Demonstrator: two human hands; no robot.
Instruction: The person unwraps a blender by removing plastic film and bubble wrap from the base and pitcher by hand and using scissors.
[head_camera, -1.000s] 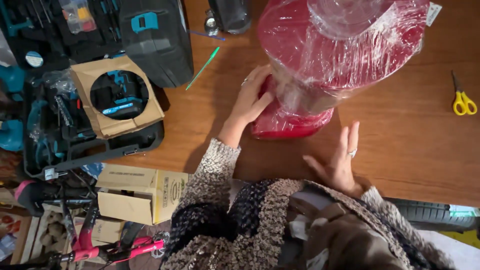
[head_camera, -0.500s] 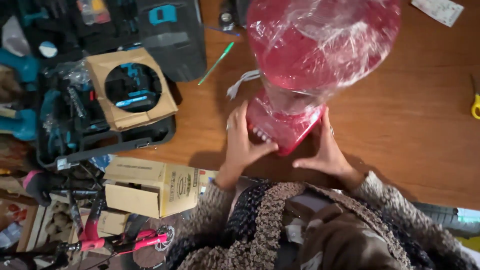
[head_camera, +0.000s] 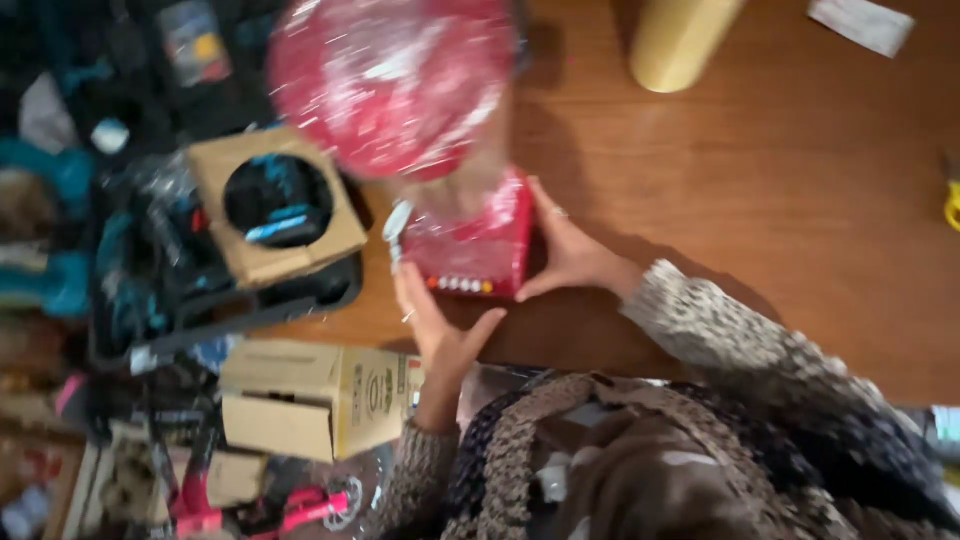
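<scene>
A red appliance wrapped in clear plastic film (head_camera: 470, 245) stands on the wooden table (head_camera: 760, 200), with a wide red bowl-shaped top (head_camera: 390, 80) above a boxy base that has a row of small buttons. My left hand (head_camera: 440, 325) presses against the base's near left corner. My right hand (head_camera: 565, 245) lies flat against the base's right side, fingers spread. Both hands hold the base between them. The picture is blurred by motion.
An open dark tool case (head_camera: 190, 250) with a cardboard insert (head_camera: 275, 205) sits at the table's left edge. A cardboard box (head_camera: 315, 400) lies below it. A tan roll (head_camera: 680, 40) stands at the top, yellow scissors (head_camera: 950, 205) at the right edge.
The view has shifted, so the appliance now sits further left in the picture. My hands stay on both sides of the base, the left now nearer its front corner.
</scene>
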